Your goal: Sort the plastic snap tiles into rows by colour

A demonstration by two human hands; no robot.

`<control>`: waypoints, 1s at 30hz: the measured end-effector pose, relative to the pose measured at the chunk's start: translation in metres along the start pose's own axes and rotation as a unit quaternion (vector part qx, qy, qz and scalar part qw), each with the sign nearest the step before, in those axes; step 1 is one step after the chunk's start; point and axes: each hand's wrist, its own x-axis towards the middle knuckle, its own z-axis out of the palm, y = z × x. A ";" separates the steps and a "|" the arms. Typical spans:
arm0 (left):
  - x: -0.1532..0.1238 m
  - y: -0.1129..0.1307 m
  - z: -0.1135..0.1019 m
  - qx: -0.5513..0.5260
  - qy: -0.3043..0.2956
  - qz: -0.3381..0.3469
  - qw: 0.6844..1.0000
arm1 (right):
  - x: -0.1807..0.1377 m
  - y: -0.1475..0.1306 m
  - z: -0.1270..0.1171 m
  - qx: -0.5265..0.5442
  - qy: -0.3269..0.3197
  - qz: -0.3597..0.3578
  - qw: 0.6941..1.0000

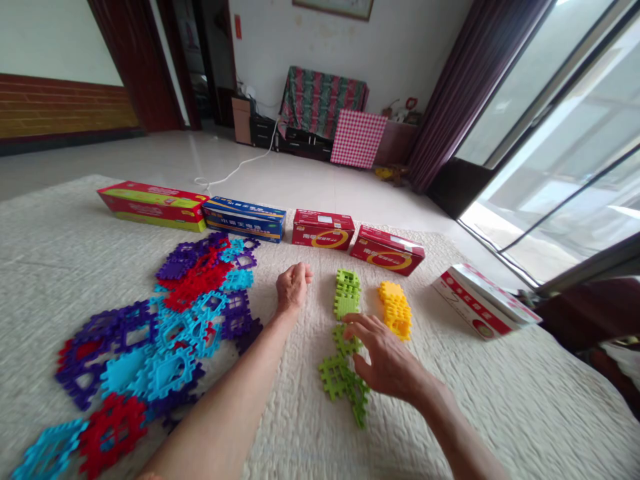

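My left hand (294, 287) is closed in a fist over the pale mat, left of the green pieces, and nothing shows in it. My right hand (384, 357) reaches over a row of green interlocking plastic tiles (341, 377), its fingertips at the middle of the row and its thumb held apart. Farther up, a stack of green tiles (347, 293) leans in a line. Yellow tiles (395, 310) lie overlapped just right of them. Left of my left arm spreads a heap of blue tiles (170, 373), red tiles (197, 280) and purple tiles (237, 313).
Along the mat's far side stand a red-and-green box (155, 205), a blue box (245, 219) and two red boxes (323, 230) (387, 251). A white-and-red box (483, 300) sits at the right. Beyond are a tiled floor (310, 180), a cord (240, 167) and glass doors.
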 end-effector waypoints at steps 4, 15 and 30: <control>-0.001 0.003 0.000 -0.001 0.001 0.001 1.000 | 0.001 -0.004 0.002 -0.005 -0.012 0.012 1.000; -0.002 0.006 0.001 0.000 0.005 -0.002 1.000 | 0.002 0.001 0.000 -0.016 0.019 0.004 1.000; -0.001 0.003 0.000 0.014 0.004 0.001 1.000 | 0.017 0.027 0.030 -0.105 0.178 0.031 0.978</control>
